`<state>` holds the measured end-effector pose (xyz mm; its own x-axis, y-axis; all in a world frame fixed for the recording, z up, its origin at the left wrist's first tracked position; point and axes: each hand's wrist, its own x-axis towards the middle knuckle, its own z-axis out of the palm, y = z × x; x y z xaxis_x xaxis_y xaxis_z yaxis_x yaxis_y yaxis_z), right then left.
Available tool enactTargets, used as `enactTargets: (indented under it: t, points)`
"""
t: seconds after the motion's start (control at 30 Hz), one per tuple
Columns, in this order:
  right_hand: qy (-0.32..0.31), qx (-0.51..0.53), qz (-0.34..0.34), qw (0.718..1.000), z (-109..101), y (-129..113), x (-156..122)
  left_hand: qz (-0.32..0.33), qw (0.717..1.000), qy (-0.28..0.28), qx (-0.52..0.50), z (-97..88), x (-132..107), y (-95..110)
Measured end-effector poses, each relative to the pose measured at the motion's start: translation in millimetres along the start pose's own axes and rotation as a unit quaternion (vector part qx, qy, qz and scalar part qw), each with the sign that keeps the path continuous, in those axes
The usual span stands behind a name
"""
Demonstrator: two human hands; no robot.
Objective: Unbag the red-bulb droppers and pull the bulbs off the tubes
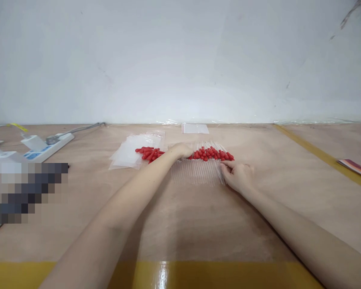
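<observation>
Thin clear tubes (194, 172) lie side by side in a row on the table. Just behind their far ends is a band of red rubber bulbs (209, 153), with more clear tubes fanning out beyond it. My left hand (182, 150) reaches in at the left end of this band; its fingers are mostly hidden. At the right end of the row, my right hand (239, 174) has thumb and forefinger closed at a tube on the edge. A smaller heap of red bulbs (150, 153) lies left of my left hand, partly behind my forearm.
Clear plastic bags (132, 148) are stacked behind the left heap. A white packet (195, 128) lies near the wall. A power strip (49, 147) with plugs and cables stands at left. Yellow tape (313, 149) crosses the table at right, near a striped card (356, 168).
</observation>
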<state>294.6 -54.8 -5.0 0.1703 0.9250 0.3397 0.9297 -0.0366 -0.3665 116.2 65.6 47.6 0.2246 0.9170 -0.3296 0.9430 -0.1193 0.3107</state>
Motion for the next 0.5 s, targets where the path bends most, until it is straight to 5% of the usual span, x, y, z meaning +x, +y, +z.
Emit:
enactTargets:
  t: [0.2,0.33,0.43,0.5]
  points:
    - [0.036,0.02,-0.007,0.999,1.9,2.5,-0.6,0.008,0.997,0.053,0.061,-0.8,2.2,6.4]
    - [0.1,0.045,-0.045,0.993,4.9,2.6,-1.2,0.076,0.977,0.179,0.082,-9.3,-27.0,-7.3]
    - [0.183,0.075,-0.131,0.971,3.7,-4.5,-4.8,0.187,0.941,0.264,0.097,-1.4,-59.7,-33.9]
    - [0.211,0.084,-0.2,0.953,0.5,-13.7,-9.3,0.332,0.866,0.351,0.13,12.4,-79.7,-55.6]
